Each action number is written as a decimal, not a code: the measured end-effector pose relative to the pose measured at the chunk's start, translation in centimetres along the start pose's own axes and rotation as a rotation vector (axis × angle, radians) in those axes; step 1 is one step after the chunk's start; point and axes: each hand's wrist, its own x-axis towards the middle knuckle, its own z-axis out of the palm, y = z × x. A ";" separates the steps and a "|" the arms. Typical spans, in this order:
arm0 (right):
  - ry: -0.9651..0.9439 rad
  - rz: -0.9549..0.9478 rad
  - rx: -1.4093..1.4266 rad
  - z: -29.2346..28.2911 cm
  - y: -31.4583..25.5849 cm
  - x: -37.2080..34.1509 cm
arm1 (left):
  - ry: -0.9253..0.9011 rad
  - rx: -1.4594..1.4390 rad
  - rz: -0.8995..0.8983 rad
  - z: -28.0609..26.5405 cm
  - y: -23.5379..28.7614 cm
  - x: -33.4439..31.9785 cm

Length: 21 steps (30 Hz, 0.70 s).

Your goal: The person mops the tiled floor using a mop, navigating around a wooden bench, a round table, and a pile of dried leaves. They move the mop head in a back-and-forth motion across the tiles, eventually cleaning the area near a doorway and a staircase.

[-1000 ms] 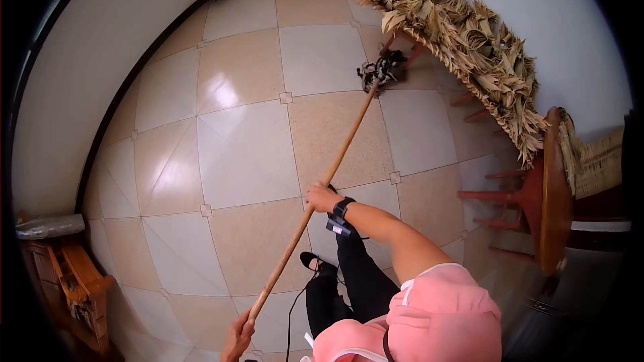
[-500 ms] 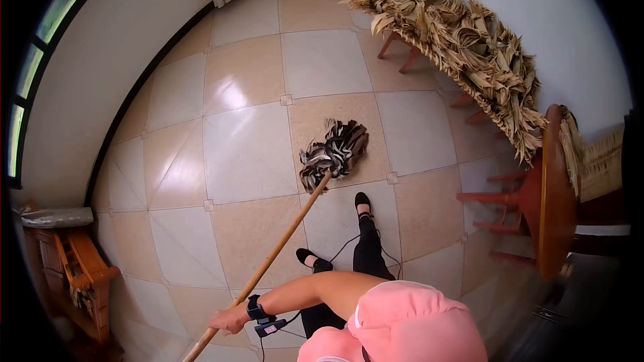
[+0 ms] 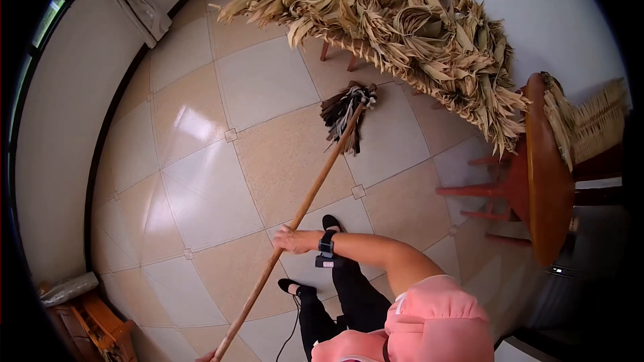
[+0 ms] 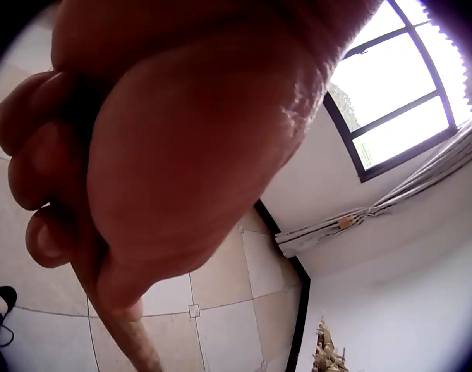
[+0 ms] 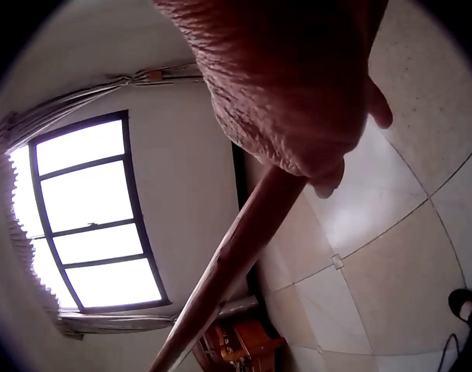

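Note:
A string mop with dark and pale cloth strips has its mop head point(image 3: 345, 114) on the tiled floor, in front of the low red legs. Its long wooden handle point(image 3: 308, 194) slants down toward the lower left of the head view. Around the middle of the handle, my right hand point(image 3: 295, 240) grips the wood. My left hand point(image 3: 206, 356) holds the upper end and is mostly cut off by the bottom edge. In the left wrist view, the curled fingers point(image 4: 46, 159) wrap the handle point(image 4: 127, 333). The right wrist view shows the handle point(image 5: 243, 225) coming out from under the palm.
A long mass of dried husks point(image 3: 409, 33) lies over red-legged furniture along the far wall. A round wooden table point(image 3: 547, 174) stands on edge at the right. Wooden furniture point(image 3: 100, 328) sits lower left. A thin cable point(image 3: 292, 328) trails beside my feet.
The mop head came in close to my feet, then went back out toward the husks. My right hand moved back, then forward again. The head view has turned slightly right.

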 end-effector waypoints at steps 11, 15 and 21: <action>0.167 0.874 -0.500 -23.3 18.2 -16.6 | -0.246 -0.149 0.252 25.4 30.0 26.4; 0.112 0.942 -0.467 -23.2 18.8 -18.4 | -0.312 -0.118 0.193 28.4 30.4 27.6; 0.038 0.864 -0.321 -17.3 16.0 -19.0 | -0.232 -0.020 0.152 24.6 19.1 17.7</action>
